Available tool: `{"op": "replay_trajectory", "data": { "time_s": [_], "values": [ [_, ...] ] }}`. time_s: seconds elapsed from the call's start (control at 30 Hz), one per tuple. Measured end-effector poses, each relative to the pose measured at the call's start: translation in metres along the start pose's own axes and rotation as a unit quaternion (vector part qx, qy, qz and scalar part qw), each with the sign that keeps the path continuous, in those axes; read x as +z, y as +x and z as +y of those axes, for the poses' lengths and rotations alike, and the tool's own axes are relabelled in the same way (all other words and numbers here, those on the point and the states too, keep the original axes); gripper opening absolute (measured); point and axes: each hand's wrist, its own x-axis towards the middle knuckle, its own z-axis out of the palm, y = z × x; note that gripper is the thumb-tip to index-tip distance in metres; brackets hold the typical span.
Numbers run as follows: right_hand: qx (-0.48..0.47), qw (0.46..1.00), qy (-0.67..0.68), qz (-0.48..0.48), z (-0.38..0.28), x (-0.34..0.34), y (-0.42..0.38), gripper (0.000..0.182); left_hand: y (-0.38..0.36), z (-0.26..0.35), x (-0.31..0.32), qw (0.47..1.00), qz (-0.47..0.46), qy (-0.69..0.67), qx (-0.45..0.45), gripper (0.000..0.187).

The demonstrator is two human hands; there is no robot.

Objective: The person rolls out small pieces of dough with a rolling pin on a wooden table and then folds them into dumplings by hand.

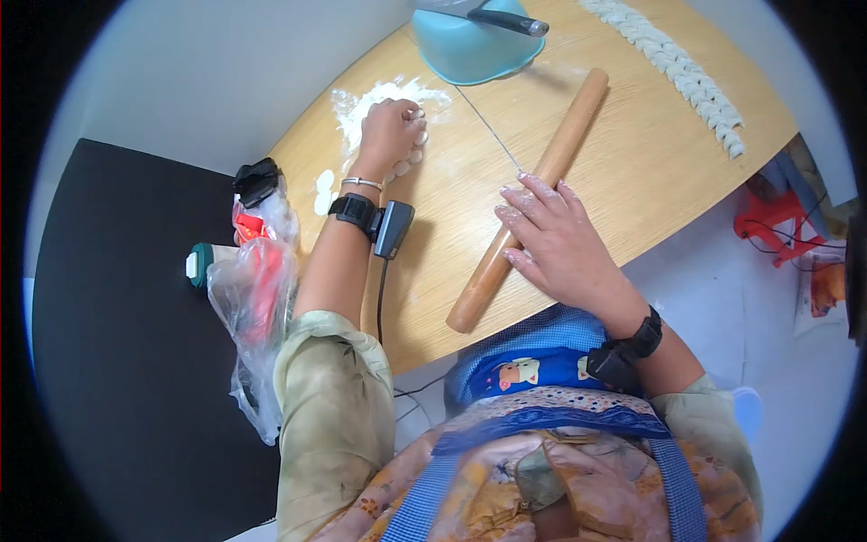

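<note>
My left hand (390,137) is over a patch of white flour (354,107) on the wooden table. Its fingers are curled down at a row of small round dough pieces (403,168), and what lies under the fingertips is hidden. A wooden rolling pin (571,125) lies slantwise on the table. Across the pin rests my right hand (564,237), palm down, its floury fingers stretched out and a little apart. Two flat white dough rounds (323,191) lie left of my left wrist.
A light blue bowl (479,50) with a black-handled knife (510,22) across it stands at the far edge. A long row of small white shaped dough pieces (673,65) runs along the right side. Plastic bags (257,298) hang at the left edge. A red stool (772,226) stands beyond the table.
</note>
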Motion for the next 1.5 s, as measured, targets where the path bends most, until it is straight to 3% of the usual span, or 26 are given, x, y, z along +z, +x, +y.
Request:
{"op": "replay_trajectory", "data": {
  "time_s": [0.07,0.2,0.27,0.3,0.37,0.4,0.47,0.5,0.57,0.63,0.7,0.9,1.03,1.43,1.5],
  "values": [
    [0.0,1.0,-0.001,0.0,0.001,0.001,0.0,0.046,0.008,0.004,0.0,0.992,-0.058,-0.058,-0.095,0.031],
    [-0.003,1.0,-0.001,0.008,0.001,0.002,0.0,0.045,0.008,0.005,0.0,0.999,-0.02,0.0,-0.038,0.026],
    [0.0,1.0,0.0,0.009,0.001,0.001,0.0,0.044,-0.003,0.014,-0.009,0.985,-0.025,-0.146,-0.09,0.016],
    [-0.002,1.0,0.007,0.011,0.002,0.001,0.001,0.044,-0.01,0.014,-0.011,0.984,-0.03,-0.152,-0.091,0.016],
    [0.002,1.0,0.013,0.0,0.003,0.001,-0.001,0.044,-0.029,0.016,-0.012,0.9,-0.081,-0.415,-0.109,0.009],
    [-0.004,1.0,0.011,0.011,0.002,0.002,-0.001,0.044,-0.043,0.025,-0.016,0.894,-0.086,-0.424,-0.114,0.009],
    [-0.013,1.0,0.003,0.024,0.003,0.003,0.0,0.043,-0.073,0.044,-0.033,0.824,-0.148,-0.538,-0.097,0.009],
    [-0.01,1.0,0.004,0.009,0.002,0.003,0.0,0.043,-0.085,0.047,-0.036,0.817,-0.151,-0.547,-0.105,0.009],
    [-0.018,1.0,-0.007,0.02,0.002,0.002,0.001,0.043,-0.108,0.049,-0.037,0.817,-0.248,-0.498,-0.151,0.017],
    [-0.024,1.0,-0.014,0.008,0.001,0.002,0.002,0.043,-0.123,0.053,-0.027,0.815,-0.21,-0.521,-0.141,0.017],
    [-0.018,1.0,-0.013,0.01,0.0,0.002,0.003,0.045,-0.129,0.049,-0.028,0.87,-0.231,-0.419,-0.122,0.02],
    [-0.016,0.999,-0.033,-0.02,-0.002,0.0,0.006,0.047,-0.135,0.051,-0.021,0.888,-0.171,-0.422,-0.063,0.015],
    [-0.017,0.998,-0.043,-0.034,-0.003,0.001,0.005,0.046,-0.141,0.055,-0.017,0.862,-0.204,-0.46,-0.064,0.014],
    [-0.041,0.996,-0.054,-0.066,-0.005,-0.001,0.012,0.049,-0.149,0.072,-0.025,0.853,-0.221,-0.472,-0.029,0.01],
    [-0.05,0.996,-0.052,-0.06,-0.006,0.0,0.015,0.048,-0.149,0.078,-0.026,0.877,-0.219,-0.428,-0.014,0.01]
  ]
}}
